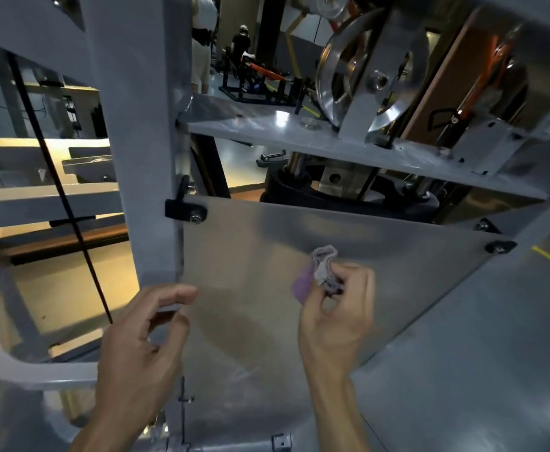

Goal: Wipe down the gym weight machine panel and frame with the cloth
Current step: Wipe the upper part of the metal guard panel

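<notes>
The right hand pinches a bunched grey and purple cloth between thumb and curled fingers, the wad pressed against the brushed-metal panel of the weight machine, right of the panel's middle. The left hand sits at the panel's left edge, fingers bent, thumb and forefinger closed around the lip where the panel meets the grey upright frame post. Black corner brackets with bolts fasten the panel. Above it, a grey shelf plate carries a polished pulley wheel. A black cable runs diagonally at left.
</notes>
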